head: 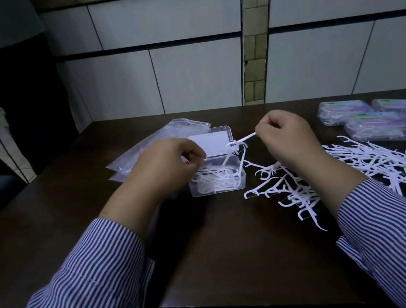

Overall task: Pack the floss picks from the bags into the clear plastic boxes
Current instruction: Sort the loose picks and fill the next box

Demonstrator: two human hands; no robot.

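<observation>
Feeding the picks in one by one is the step in hand, and the right hand is pinching a thin white plastic floss pick by its handle end, its head pointing toward the small clear rectangular plastic box with the hinged lid standing open behind it. The left hand is curling over the box's near-left rim, fingers bent; whether its grip is closing on a pick or only steadying the wall, I cannot tell. To do this well, the pick is best laid flat and lined up with the box's long side, since the picks already inside are lying tangled and one is leaning up out over the right wall; that stray one probably wants pressing down before the lid will close. The left hand should be holding the light box firmly so it is not sliding.

A loose heap of white floss picks is lying on the dark wooden table, just right of the box and partly under the right forearm. Flat clear plastic bags are lying behind the left hand. Closed boxes with purple and green labels are sitting at the far right. Striped blue-and-white sleeves are covering both forearms. Behind the table a pale tiled wall is rising, in dim light.
</observation>
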